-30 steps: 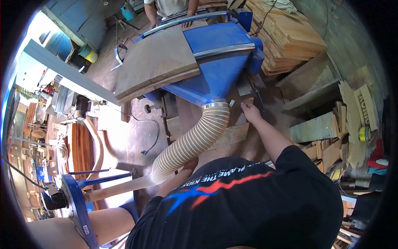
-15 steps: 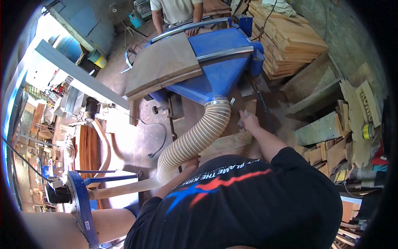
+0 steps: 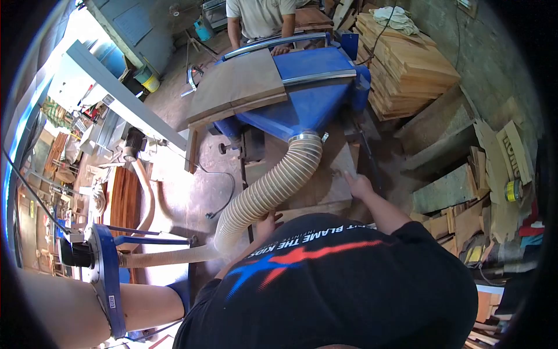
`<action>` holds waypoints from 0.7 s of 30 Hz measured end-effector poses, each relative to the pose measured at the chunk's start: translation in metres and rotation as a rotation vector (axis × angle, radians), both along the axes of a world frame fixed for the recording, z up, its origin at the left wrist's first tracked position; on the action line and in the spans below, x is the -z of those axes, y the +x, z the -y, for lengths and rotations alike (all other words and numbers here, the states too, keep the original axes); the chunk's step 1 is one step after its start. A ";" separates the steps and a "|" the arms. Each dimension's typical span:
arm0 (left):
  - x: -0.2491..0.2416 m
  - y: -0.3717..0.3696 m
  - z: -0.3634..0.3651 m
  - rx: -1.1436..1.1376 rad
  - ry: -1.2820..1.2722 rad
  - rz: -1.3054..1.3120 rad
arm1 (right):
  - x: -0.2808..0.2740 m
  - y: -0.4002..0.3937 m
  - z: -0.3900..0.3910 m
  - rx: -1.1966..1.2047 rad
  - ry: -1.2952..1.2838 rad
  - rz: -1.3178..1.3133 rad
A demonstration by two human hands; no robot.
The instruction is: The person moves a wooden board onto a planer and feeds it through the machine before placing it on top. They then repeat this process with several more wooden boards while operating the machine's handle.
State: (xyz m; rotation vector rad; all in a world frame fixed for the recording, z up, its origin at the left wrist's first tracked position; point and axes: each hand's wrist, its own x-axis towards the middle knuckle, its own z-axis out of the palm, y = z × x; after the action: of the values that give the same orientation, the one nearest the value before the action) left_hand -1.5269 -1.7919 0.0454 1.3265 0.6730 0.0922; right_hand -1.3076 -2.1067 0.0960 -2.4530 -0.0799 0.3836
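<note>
A wide wooden panel [image 3: 317, 189] juts toward me from below the blue machine [image 3: 317, 103], under its ribbed hose [image 3: 273, 177]. My right hand [image 3: 360, 187] is at the panel's right edge, fingertips over the top and the hand closed on the side. Close to the panel's near left corner, beside the hose, is my left hand [image 3: 269, 223], its thumb and fingers apart; the hose and my shirt hide part of that arm. Two brown boards [image 3: 235, 84] lie side by side on top of the machine.
Across the machine stands a person [image 3: 261, 20] with one hand on its far edge. Stacked planks [image 3: 407, 64] rise at the back right, and wood offcuts [image 3: 459, 218] lie on the right. A blue dust collector [image 3: 107, 279] stands at my left. A cable [image 3: 224, 203] trails over the floor.
The panel's near edge has come toward me from under the machine. My right hand has moved back with it, and my left hand's fingers have spread. My view has shifted slightly.
</note>
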 end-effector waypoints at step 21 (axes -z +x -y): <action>-0.169 0.076 0.088 0.917 0.771 -0.226 | 0.045 -0.223 0.152 0.547 0.048 0.013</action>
State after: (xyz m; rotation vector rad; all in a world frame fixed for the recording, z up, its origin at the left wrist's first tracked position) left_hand -1.4514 -1.8800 0.2141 2.3020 0.1387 -0.6034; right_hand -1.5303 -2.2587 0.0513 -2.3094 0.5572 0.1202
